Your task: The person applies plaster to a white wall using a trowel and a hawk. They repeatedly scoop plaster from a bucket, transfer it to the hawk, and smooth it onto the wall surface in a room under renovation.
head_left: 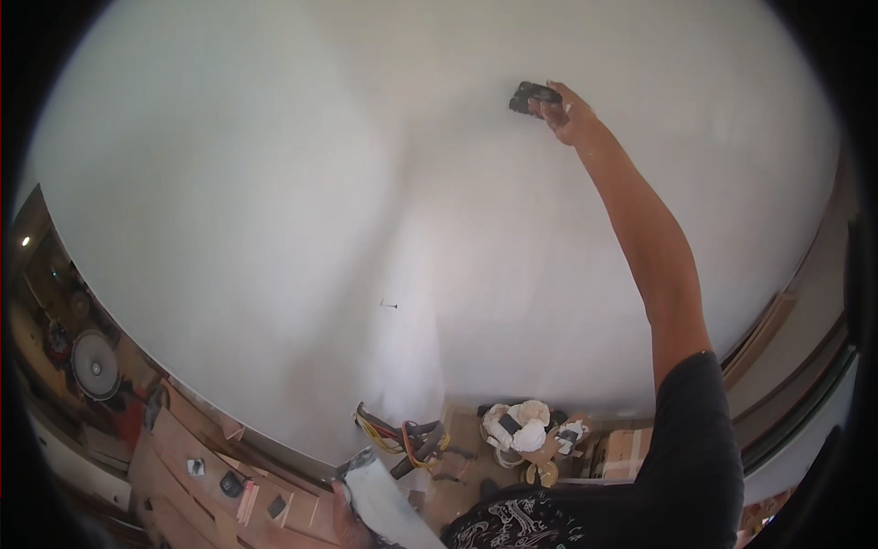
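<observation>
So, head view only, and the white wall fills nearly all of it, so I'll place everything off that. My right hand is stretched up high against the wall, arm fully extended, fingers wrapped tight around a small dark sanding block that sits flat on the wall surface, upper right of its middle. The grip looks firm, closed around the block's right end.

My left hand is way down below the wall's bottom edge, at the lower rim of the view, and it's holding a flat white board smeared with something pale. Most of that hand is hidden by the board, so all I can say is the fingers are under it.

Where the wall meets the floor there's a bundle of yellow and red cables, and just right of them a lumpy white bag. Left of the wall's base sit wooden planks with small dark bits lying on them, and further left a round fan.
</observation>
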The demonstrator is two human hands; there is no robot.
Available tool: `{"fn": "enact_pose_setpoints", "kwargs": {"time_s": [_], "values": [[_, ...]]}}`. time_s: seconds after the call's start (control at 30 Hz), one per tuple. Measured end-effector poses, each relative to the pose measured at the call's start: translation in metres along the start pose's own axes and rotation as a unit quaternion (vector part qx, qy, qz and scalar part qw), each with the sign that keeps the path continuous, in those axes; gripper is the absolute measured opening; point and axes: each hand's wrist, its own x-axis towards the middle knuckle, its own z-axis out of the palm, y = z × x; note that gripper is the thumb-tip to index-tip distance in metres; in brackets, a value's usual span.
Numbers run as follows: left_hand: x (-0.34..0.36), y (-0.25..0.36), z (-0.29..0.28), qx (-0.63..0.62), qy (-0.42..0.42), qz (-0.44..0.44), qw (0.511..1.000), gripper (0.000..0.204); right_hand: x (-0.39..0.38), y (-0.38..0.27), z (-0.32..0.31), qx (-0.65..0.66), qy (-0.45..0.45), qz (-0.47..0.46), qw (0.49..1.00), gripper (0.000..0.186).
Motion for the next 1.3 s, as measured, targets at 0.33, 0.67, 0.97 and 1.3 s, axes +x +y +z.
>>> {"fn": "enact_pose_setpoints", "kwargs": {"time_s": [0.33,0.67,0.97,1.3], "values": [[0.035,-0.049,0.056,-0.054,-0.061,-0.080,0.993,0.054,-0.018,-0.067,0.035,0.005,-0.035,-0.053,0.998,0.042],[0.094,-0.072,0.108,-0.125,-0.067,-0.158,0.977,0.041,-0.300,0.088,-0.054,-0.497,-0.142,-0.271,0.812,0.022],[0.108,-0.074,0.139,-0.121,-0.144,-0.174,0.967,0.042,-0.357,0.121,-0.092,-0.671,-0.246,-0.369,0.594,0.071],[0.115,-0.030,0.124,0.150,-0.206,-0.047,0.966,0.045,-0.351,0.083,-0.089,-0.674,-0.381,-0.434,0.461,0.048]]}}
